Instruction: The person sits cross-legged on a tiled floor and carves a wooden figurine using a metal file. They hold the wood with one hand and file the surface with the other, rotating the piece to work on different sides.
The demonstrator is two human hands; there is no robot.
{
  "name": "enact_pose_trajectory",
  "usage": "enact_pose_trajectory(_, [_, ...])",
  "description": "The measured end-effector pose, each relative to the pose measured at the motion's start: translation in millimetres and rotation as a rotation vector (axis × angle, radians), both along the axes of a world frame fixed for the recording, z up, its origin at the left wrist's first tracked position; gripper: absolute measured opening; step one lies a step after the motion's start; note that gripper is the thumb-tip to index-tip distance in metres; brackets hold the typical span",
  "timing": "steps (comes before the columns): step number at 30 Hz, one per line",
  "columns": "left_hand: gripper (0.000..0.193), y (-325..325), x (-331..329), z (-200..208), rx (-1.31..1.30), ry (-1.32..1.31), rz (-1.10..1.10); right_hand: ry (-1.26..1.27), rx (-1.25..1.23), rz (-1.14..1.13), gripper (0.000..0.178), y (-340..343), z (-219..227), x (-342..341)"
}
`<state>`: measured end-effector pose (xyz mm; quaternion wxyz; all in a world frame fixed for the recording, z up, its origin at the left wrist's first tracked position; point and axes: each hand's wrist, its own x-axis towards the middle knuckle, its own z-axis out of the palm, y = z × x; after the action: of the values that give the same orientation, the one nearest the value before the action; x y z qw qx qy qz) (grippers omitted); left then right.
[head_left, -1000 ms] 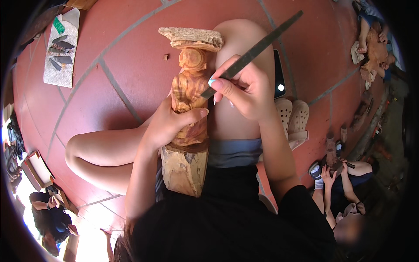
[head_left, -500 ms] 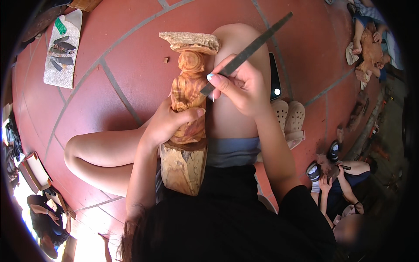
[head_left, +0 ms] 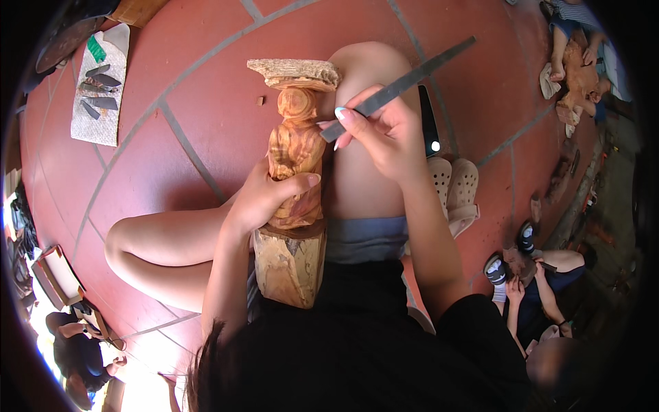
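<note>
A carved wooden figure stands along my lap, with a round head, a rough slab on top and an uncarved block as its base. My left hand is wrapped round the figure's lower body, thumb across its front. In my right hand is a long, flat, dark metal file, pinched between thumb and fingers. The file slants down to the left, and its lower end is at the figure's right side, by the shoulder. Whether it touches the wood I cannot tell.
A pale mat with several dark blades lies on the red tiles at far left. By my right leg are a phone and beige clogs. Other people sit at the right and lower left, some with wooden carvings.
The file and my right hand have shifted slightly to the right, and the file's lower end has moved up a little. My left hand keeps its hold on the figure.
</note>
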<state>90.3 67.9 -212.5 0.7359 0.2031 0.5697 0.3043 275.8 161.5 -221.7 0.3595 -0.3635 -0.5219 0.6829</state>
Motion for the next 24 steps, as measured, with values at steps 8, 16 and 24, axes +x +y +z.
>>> enact_pose_trajectory(8, [0.043,-4,-7,-9,0.006,-0.018,0.035,-0.026,0.049,0.016,0.010,-7,-12,-8])
enact_pose_trajectory(16, [0.041,-18,-1,-8,0.026,-0.039,0.043,-0.007,0.146,-0.016,0.010,-20,-14,-2])
enact_pose_trajectory(24, [0.042,-19,4,-11,0.031,-0.063,0.008,0.016,0.161,-0.014,0.011,-24,-5,8])
